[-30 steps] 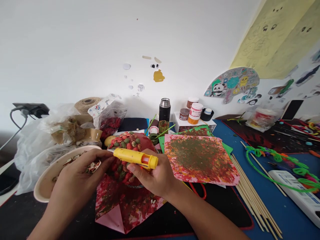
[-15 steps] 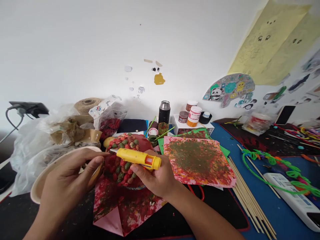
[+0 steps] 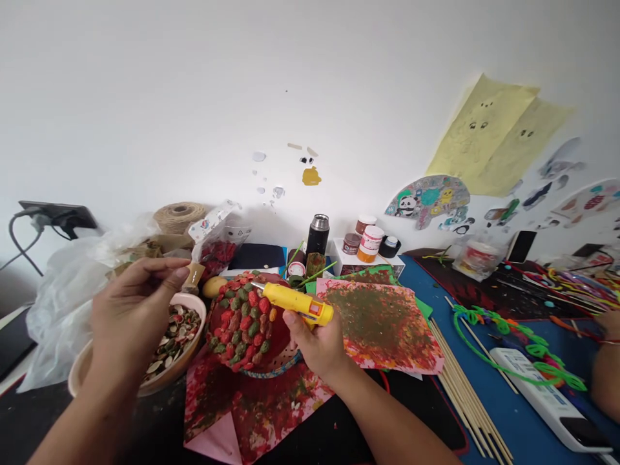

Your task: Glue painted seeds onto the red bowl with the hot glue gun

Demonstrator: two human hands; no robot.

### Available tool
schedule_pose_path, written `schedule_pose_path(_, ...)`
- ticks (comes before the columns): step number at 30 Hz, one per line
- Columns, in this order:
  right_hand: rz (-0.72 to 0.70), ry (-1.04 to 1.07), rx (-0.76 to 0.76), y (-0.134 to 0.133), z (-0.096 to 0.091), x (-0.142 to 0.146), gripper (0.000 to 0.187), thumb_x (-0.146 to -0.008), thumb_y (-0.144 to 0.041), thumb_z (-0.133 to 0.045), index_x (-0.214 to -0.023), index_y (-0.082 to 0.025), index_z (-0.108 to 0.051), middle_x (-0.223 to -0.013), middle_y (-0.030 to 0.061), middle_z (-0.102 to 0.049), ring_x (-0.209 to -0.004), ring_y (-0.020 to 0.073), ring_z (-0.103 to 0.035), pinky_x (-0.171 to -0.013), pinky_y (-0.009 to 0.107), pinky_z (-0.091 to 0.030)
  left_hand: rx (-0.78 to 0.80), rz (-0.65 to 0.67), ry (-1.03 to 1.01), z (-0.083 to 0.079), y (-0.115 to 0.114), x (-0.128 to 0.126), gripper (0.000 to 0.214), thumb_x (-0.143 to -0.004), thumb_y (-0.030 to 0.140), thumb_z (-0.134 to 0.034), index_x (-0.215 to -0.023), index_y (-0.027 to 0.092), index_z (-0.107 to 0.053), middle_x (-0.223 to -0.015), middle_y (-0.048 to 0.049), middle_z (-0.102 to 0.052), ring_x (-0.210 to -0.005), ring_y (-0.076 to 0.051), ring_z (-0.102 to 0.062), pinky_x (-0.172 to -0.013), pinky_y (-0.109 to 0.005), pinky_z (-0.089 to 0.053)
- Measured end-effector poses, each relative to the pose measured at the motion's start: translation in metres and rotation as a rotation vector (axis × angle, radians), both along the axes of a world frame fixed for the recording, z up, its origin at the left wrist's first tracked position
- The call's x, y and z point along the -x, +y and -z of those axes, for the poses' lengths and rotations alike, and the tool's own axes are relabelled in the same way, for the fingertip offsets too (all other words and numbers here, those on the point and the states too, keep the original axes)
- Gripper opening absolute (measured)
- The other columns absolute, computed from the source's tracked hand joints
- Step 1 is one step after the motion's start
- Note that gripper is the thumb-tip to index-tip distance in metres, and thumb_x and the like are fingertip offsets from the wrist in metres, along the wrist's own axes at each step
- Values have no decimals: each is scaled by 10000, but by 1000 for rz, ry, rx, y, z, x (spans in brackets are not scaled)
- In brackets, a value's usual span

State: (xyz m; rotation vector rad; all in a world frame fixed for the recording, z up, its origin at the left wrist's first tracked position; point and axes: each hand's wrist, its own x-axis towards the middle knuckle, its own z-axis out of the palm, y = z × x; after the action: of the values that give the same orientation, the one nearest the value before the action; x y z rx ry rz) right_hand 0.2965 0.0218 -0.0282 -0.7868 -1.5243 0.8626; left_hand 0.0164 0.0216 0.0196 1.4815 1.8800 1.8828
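Note:
My right hand [image 3: 322, 345] is wrapped round a yellow glue gun [image 3: 290, 300], its metal nozzle pointing left above a round basket. Red, green and brown painted shells [image 3: 242, 323] cover that basket's near left part; a blue-patterned rim [image 3: 271, 372] shows below. Off to the left, my left hand [image 3: 138, 307] is raised with thumb and forefinger pinched; what sits between the fingertips is too small to make out. Beneath it stands a beige bowl [image 3: 201, 313] holding loose painted shells [image 3: 177, 336], partly hidden by the hand.
Paint-smeared pink sheets [image 3: 382, 323] lie under and beside the basket. Wooden sticks [image 3: 467, 394], a white power strip [image 3: 547, 397] and green pipe cleaners [image 3: 527, 336] are to the right. Another person's arm [image 3: 608, 368] shows at the right edge. Behind stand a black flask [image 3: 318, 236] and paint jars [image 3: 371, 242].
My left hand has moved left, away from the nozzle, uncovering the bowl's shells. The glue gun has shifted right. Another person's arm has come into view at the right.

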Motion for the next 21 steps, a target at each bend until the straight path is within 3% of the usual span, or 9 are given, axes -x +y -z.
schedule_pose_path(2, 15, 36, 35, 3, 2, 0, 490, -1009, -718, -790, -876, -249, -746, -513, -41, -567, -448, 188, -603, -432, 279, -521, -29, -22, 12, 7, 3, 1, 336, -939, 548, -792, -1080, 254, -876, -906, -15, -874, -749, -194, -722, -627, -292, -546)
schedule_pose_path(6, 53, 55, 51, 7, 6, 1, 588, -1017, -782, -740, -780, -250, -656, -480, -47, -543, -384, 163, -555, -408, 269, -504, -129, -82, 89, 13, -8, -4, 307, -993, 553, -762, -1061, 276, -875, -966, -16, -854, -870, -221, -746, -790, -349, -569)
schedule_pose_path(9, 80, 63, 57, 9, 8, 1, 618, -1014, -809, -723, -766, -251, -631, -461, -54, -529, -363, 158, -546, -405, 266, -494, -198, -107, 163, 12, -20, -10, 292, -1013, 564, -747, -1020, 299, -870, -863, 0, -794, -801, -215, -699, -760, -358, -537)
schedule_pose_path(14, 114, 66, 57, 11, 9, -2, 646, -1012, -810, -724, -710, -252, -603, -438, -49, -524, -350, 155, -539, -399, 263, -478, -265, -16, 259, 16, -29, -24, 218, -1044, 470, -717, -963, 323, -855, -872, -9, -838, -777, -223, -754, -739, -361, -576)
schedule_pose_path(21, 139, 53, 71, 15, 14, -3, 655, -1015, -785, -734, -664, -255, -577, -430, -35, -531, -355, 163, -542, -405, 273, -480, -258, 86, 339, 28, -35, -27, 162, -1051, 332, -726, -1053, 407, -870, -942, 42, -878, -834, -205, -813, -767, -338, -590)
